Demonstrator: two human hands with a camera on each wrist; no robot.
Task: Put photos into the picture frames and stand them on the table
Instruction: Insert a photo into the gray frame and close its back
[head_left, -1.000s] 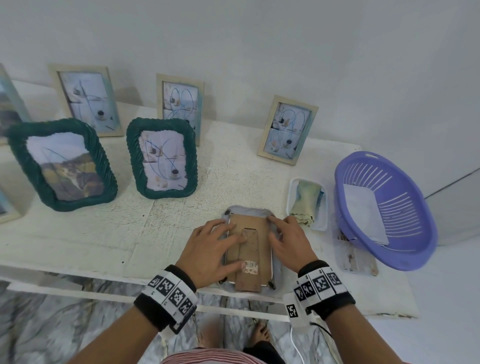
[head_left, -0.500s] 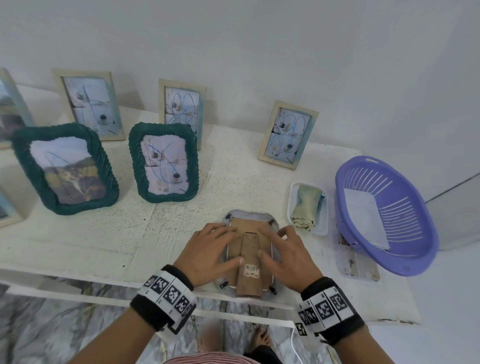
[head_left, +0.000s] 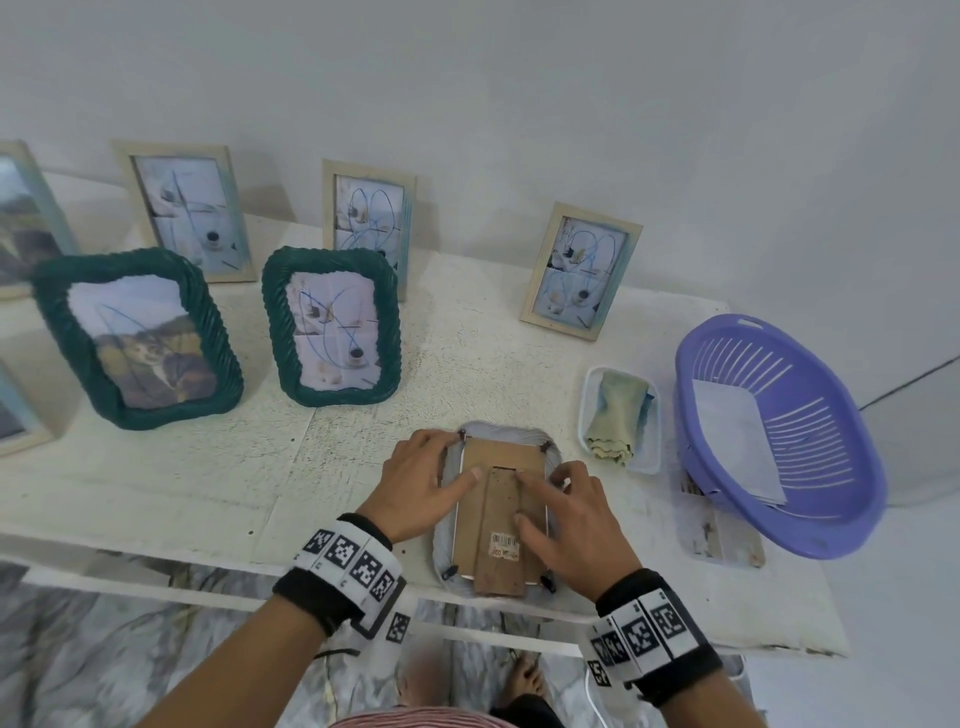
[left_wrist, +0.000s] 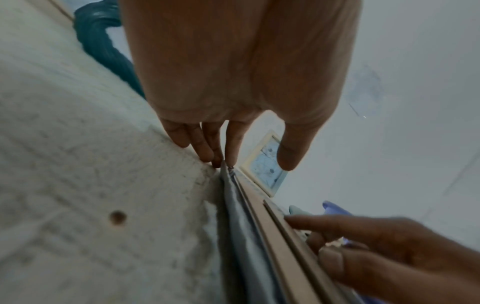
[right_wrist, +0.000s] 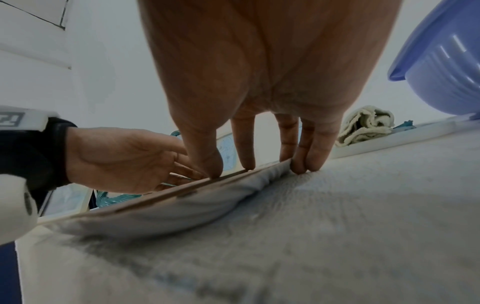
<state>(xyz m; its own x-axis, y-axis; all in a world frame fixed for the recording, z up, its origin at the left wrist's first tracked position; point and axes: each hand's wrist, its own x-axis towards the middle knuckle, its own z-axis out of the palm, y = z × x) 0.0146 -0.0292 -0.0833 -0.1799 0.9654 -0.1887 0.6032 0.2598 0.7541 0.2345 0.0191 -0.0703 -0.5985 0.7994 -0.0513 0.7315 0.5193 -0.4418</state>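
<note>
Pressing cardboard backing (head_left: 500, 512) flat: left hand (head_left: 415, 491), right hand (head_left: 574, 525) fingers straight, grasping nothing. Frame (head_left: 501, 434) probably light, glass-fronted, fragile; lift by side edges.

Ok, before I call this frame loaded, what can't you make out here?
- Face-down frame: its front and any photo inside, hidden against the table in all views.
- Far-left frames: cut off by the head view's edge.
- Barcode sticker: too small to read.
- Paper in the purple basket: print side unclear.
</note>
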